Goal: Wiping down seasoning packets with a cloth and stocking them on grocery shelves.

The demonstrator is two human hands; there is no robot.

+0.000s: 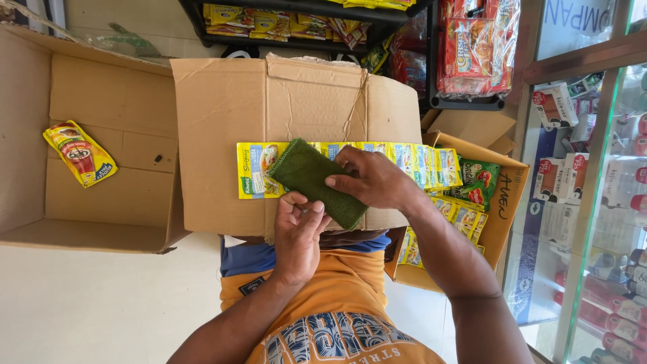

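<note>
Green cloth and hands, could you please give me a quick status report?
Left hand and right hand both grip the green cloth. Cloth over yellow sachet strip on closed cardboard box. Nothing in the way.

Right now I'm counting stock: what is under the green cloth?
Under the green cloth runs a strip of yellow sachets lying on a closed cardboard box. The sachets beneath the cloth and the right hand are covered, so their number cannot be seen.
</note>
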